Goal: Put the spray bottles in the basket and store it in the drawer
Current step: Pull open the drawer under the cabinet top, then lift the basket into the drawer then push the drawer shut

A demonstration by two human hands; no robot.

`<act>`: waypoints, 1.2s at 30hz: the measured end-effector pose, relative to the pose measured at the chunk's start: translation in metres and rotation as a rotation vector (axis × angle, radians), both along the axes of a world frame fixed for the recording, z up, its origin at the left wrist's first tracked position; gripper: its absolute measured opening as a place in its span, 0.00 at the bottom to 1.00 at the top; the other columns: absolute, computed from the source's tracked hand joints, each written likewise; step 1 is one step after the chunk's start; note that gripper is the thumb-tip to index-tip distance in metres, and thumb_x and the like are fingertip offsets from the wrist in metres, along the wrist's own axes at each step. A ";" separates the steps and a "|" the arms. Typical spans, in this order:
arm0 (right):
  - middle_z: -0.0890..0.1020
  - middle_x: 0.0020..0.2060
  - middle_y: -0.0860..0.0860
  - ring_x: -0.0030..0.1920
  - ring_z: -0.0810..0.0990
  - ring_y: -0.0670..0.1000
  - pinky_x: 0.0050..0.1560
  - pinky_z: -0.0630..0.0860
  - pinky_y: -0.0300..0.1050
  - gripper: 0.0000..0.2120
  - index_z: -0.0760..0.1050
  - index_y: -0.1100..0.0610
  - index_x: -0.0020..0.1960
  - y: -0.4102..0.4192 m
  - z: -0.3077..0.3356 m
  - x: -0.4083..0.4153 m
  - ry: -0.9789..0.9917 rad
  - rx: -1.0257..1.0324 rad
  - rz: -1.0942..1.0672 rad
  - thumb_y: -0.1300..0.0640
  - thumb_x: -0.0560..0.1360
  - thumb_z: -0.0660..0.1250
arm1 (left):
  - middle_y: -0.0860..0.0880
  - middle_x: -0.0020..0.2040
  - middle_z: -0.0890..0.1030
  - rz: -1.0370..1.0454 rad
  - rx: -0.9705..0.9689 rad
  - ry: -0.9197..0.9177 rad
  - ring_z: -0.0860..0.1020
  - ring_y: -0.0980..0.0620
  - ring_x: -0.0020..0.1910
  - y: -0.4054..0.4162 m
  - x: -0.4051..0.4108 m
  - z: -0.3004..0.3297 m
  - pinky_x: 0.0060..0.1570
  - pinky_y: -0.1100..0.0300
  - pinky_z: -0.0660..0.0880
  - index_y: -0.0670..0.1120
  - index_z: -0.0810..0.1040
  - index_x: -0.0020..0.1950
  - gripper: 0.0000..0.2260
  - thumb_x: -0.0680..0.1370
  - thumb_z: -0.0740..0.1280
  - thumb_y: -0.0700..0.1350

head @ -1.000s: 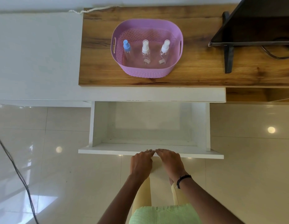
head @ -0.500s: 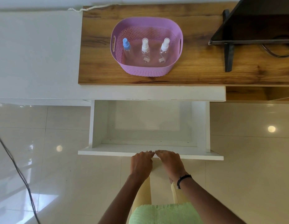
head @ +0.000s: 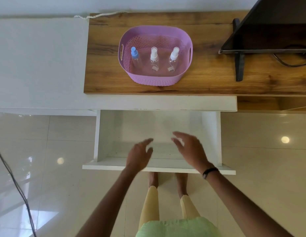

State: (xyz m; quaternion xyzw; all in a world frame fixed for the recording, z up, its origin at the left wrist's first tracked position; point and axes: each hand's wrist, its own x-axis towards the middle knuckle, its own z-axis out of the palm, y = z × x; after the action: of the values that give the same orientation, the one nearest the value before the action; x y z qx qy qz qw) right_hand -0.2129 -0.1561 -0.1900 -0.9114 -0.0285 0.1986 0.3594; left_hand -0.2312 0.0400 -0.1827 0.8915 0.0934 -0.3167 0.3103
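Observation:
A purple perforated basket [head: 155, 81] sits on the wooden top. Three clear spray bottles stand inside it: one with a blue cap [head: 134, 54] at the left, one with a white cap [head: 154, 56] in the middle, another white-capped one [head: 174, 55] at the right. Below, the white drawer [head: 104, 139] is pulled out and holds nothing. My left hand [head: 139, 155] and my right hand [head: 189, 148] hover over the drawer's front part, fingers spread, holding nothing.
A dark screen on a black stand [head: 238, 65] occupies the right of the wooden top [head: 208, 79], with a black cable [head: 285, 63] behind. A white counter [head: 37, 62] lies to the left. A dark cord [head: 13, 182] runs across the tiled floor at the left.
Both hands have let go of the drawer's front edge and risen forward over the open drawer, fingers spreading. The basket and bottles have not moved.

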 end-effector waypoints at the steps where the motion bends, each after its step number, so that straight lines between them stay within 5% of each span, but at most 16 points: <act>1: 0.81 0.59 0.54 0.58 0.80 0.52 0.59 0.77 0.46 0.17 0.75 0.58 0.64 0.000 0.008 0.017 -0.011 0.050 -0.076 0.51 0.78 0.63 | 0.45 0.68 0.75 0.061 -0.037 -0.029 0.76 0.45 0.63 0.007 0.017 0.004 0.62 0.57 0.71 0.49 0.70 0.70 0.19 0.79 0.63 0.43; 5: 0.83 0.55 0.57 0.55 0.81 0.52 0.54 0.72 0.35 0.16 0.77 0.62 0.60 0.003 0.040 0.094 -0.105 0.154 -0.354 0.53 0.78 0.64 | 0.42 0.70 0.72 0.299 -0.110 -0.192 0.71 0.46 0.69 0.032 0.088 0.029 0.64 0.62 0.64 0.44 0.68 0.71 0.21 0.79 0.64 0.41; 9: 0.82 0.39 0.61 0.40 0.78 0.58 0.37 0.70 0.45 0.19 0.77 0.68 0.46 0.008 0.058 0.155 -0.167 0.123 -0.475 0.52 0.79 0.60 | 0.44 0.73 0.68 0.403 -0.138 -0.282 0.66 0.47 0.72 0.046 0.147 0.055 0.68 0.55 0.64 0.46 0.62 0.75 0.24 0.79 0.63 0.43; 12: 0.79 0.35 0.59 0.35 0.75 0.56 0.33 0.72 0.44 0.21 0.77 0.68 0.45 0.013 0.059 0.183 -0.120 0.111 -0.539 0.49 0.78 0.60 | 0.46 0.74 0.65 0.465 -0.191 -0.314 0.64 0.48 0.73 0.052 0.175 0.063 0.69 0.50 0.64 0.46 0.59 0.76 0.26 0.79 0.62 0.44; 16: 0.83 0.41 0.59 0.42 0.82 0.57 0.46 0.82 0.54 0.16 0.79 0.63 0.47 0.021 0.054 0.201 -0.053 0.161 -0.600 0.50 0.77 0.63 | 0.48 0.73 0.68 0.465 -0.257 -0.301 0.66 0.48 0.72 0.058 0.194 0.059 0.68 0.49 0.67 0.49 0.62 0.74 0.25 0.78 0.64 0.49; 27: 0.84 0.48 0.59 0.47 0.83 0.56 0.43 0.83 0.52 0.09 0.80 0.65 0.52 0.024 0.052 0.206 -0.014 0.251 -0.616 0.64 0.74 0.65 | 0.50 0.61 0.80 0.503 -0.443 -0.338 0.77 0.53 0.60 0.059 0.199 0.048 0.59 0.56 0.76 0.46 0.72 0.66 0.16 0.77 0.64 0.42; 36: 0.80 0.30 0.58 0.34 0.82 0.52 0.40 0.82 0.61 0.08 0.78 0.67 0.39 0.017 0.062 0.168 -0.074 0.268 -0.556 0.65 0.72 0.62 | 0.52 0.65 0.77 0.541 -0.477 -0.317 0.75 0.57 0.63 0.052 0.151 0.069 0.63 0.55 0.74 0.50 0.69 0.69 0.19 0.78 0.64 0.42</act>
State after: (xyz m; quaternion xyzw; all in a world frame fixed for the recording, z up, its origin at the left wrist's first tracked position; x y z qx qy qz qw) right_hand -0.0445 -0.1388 -0.1279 -0.8352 0.1829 0.0541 0.5158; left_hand -0.0805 0.0924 -0.1135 0.7753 0.1999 -0.0948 0.5916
